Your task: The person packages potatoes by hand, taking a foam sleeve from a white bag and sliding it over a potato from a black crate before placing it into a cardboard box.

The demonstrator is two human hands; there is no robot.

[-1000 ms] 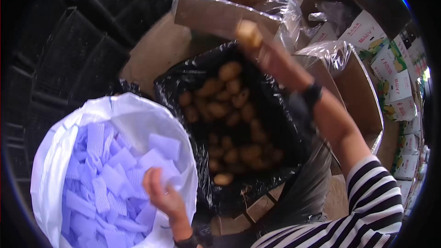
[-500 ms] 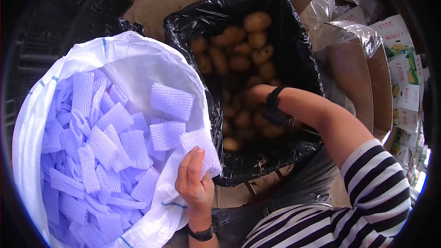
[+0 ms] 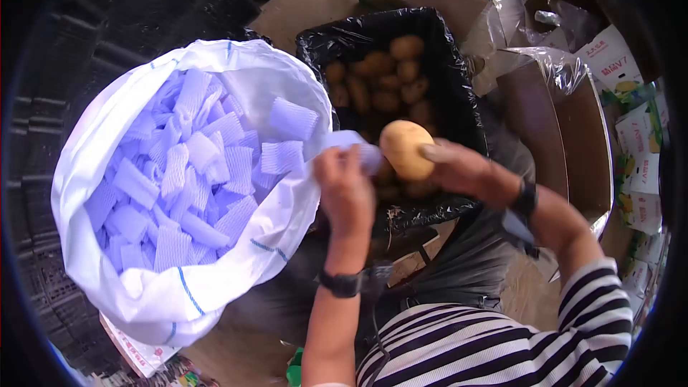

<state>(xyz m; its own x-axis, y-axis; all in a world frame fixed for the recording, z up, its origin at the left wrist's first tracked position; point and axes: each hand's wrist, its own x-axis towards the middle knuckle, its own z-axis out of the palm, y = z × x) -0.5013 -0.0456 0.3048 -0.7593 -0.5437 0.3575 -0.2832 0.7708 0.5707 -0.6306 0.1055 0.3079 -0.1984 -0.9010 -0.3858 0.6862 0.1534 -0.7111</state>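
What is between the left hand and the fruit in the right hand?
A foam net, pinched by the left hand, its end next to the fruit. Head view.

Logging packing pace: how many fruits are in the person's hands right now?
1: a yellowish fruit in the right hand; the left hand holds only a foam net sleeve. Others lie in the black-lined crate, some likely hidden.

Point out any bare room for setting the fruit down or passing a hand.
Free: the lined cardboard box right of the black crate looks bare; so does the cardboard strip between crate and sack. Crowded: sack full of foam nets, crate of fruit.
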